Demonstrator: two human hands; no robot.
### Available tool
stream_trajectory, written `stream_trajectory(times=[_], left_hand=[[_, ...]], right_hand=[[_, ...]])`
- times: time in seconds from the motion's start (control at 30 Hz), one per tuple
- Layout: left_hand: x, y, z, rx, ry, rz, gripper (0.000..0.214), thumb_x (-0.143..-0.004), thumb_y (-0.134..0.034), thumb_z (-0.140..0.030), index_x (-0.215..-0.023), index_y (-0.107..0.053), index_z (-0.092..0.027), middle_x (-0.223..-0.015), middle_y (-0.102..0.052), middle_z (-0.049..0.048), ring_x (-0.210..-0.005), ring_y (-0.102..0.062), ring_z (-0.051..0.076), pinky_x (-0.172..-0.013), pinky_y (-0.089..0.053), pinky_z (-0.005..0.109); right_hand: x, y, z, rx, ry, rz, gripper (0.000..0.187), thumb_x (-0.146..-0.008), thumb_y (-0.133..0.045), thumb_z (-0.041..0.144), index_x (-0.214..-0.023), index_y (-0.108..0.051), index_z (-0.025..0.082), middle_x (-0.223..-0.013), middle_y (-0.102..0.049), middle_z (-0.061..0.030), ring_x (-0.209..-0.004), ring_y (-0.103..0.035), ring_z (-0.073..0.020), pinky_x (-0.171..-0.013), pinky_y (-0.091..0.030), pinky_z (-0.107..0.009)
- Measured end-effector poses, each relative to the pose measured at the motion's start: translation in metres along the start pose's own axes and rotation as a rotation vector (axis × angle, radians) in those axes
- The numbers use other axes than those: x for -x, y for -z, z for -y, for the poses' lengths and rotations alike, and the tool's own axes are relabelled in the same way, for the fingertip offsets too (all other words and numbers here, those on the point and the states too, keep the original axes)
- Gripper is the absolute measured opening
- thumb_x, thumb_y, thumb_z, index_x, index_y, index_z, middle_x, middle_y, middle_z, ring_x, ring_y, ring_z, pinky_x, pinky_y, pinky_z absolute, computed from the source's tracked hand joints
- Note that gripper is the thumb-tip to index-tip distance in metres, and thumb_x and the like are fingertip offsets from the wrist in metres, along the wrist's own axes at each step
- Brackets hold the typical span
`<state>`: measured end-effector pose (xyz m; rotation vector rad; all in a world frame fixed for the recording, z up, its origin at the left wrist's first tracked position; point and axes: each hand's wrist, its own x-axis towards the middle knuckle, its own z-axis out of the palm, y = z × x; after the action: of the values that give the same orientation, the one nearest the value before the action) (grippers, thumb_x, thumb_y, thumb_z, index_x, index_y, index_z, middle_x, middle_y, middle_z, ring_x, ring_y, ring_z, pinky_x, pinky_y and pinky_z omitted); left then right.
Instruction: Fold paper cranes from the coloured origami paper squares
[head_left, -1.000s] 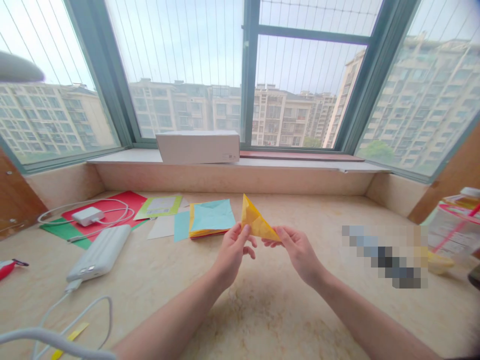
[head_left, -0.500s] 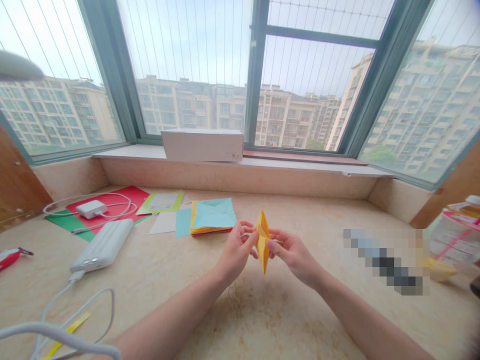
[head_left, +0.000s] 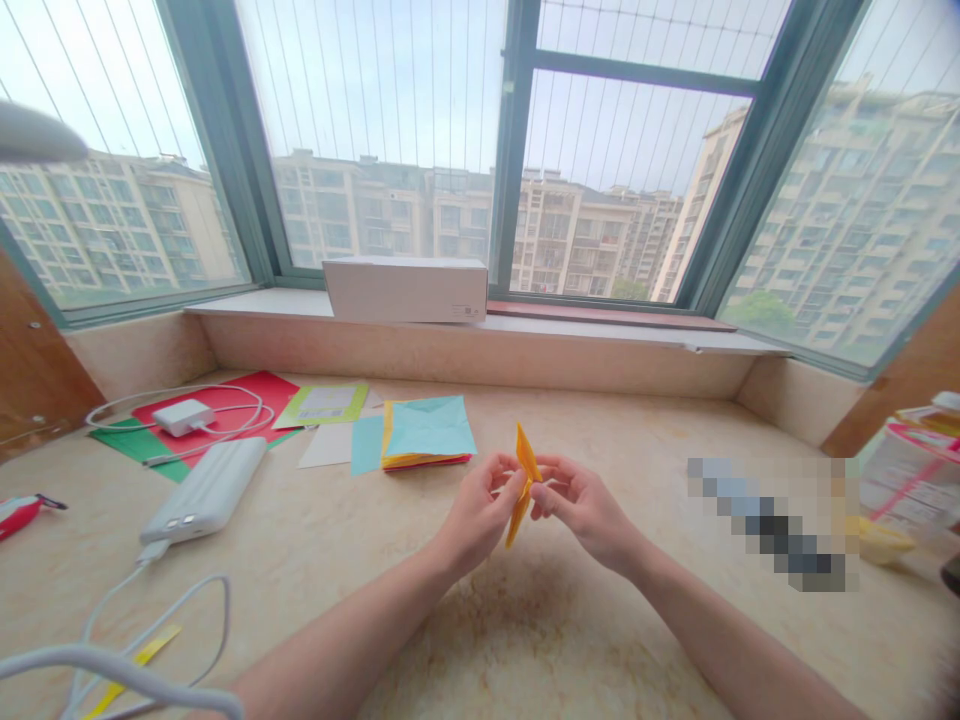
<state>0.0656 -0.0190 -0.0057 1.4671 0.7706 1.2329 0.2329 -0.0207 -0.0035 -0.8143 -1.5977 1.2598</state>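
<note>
A folded yellow paper (head_left: 523,478) stands nearly edge-on in the air above the beige stone counter (head_left: 525,620), its upper tip pointing up and its lower tip down. My left hand (head_left: 480,510) pinches it from the left with thumb and fingers closed on the fold. My right hand (head_left: 581,505) pinches it from the right, fingers curled on the same middle part. Both hands meet at the paper, a little above the counter. A stack of coloured paper sheets (head_left: 424,435), light blue on top, lies just behind my left hand.
A white power bank (head_left: 204,490) with a cable (head_left: 150,620), a charger (head_left: 180,416) on red and green sheets (head_left: 225,400), and a red-handled tool (head_left: 19,512) lie at the left. A white box (head_left: 405,288) sits on the sill. Clear containers (head_left: 911,460) stand at the right.
The yellow paper went from a broad triangle held up to a narrow edge-on shape between both hands. My hands have drawn closer together and slightly lower. The view shifted a little.
</note>
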Motion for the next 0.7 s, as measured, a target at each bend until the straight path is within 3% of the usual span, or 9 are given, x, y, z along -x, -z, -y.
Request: stream_trajectory(times=[0.17,0.37,0.7], left_hand=[[0.0002,0.0011,-0.004,-0.093,-0.008,-0.042,0.033,-0.088,-0.057,-0.049,-0.091,-0.063,-0.017,-0.093,-0.067,0.0079,-0.084,-0.063,0.02,-0.072,-0.048,0.029],[0.0037,0.0007,-0.0088,-0.214,-0.074,0.005,0.029,-0.084,-0.065,-0.044,-0.101,-0.063,-0.02,-0.105,-0.068,0.0087,-0.098,-0.062,0.024,-0.088,-0.046,0.038],[0.0033,0.0006,-0.0066,-0.224,-0.087,0.018,0.029,-0.085,-0.064,-0.04,-0.106,-0.062,-0.02,-0.109,-0.066,0.0081,-0.102,-0.062,0.024,-0.09,-0.044,0.037]], right_hand=[[0.0006,-0.0005,0.0023,0.063,0.007,-0.027,0.041,-0.086,-0.064,0.044,-0.119,-0.062,0.02,-0.095,-0.072,-0.0065,-0.066,-0.066,-0.0145,-0.064,-0.051,-0.03],[0.0006,0.0017,0.0016,0.089,0.028,-0.047,0.041,-0.088,-0.061,0.044,-0.12,-0.062,0.019,-0.098,-0.072,-0.0079,-0.067,-0.065,-0.0148,-0.064,-0.052,-0.031],[0.0006,0.0009,0.0023,0.069,0.027,-0.058,0.037,-0.089,-0.06,0.041,-0.119,-0.06,0.018,-0.098,-0.071,-0.0068,-0.067,-0.065,-0.0135,-0.064,-0.05,-0.029]])
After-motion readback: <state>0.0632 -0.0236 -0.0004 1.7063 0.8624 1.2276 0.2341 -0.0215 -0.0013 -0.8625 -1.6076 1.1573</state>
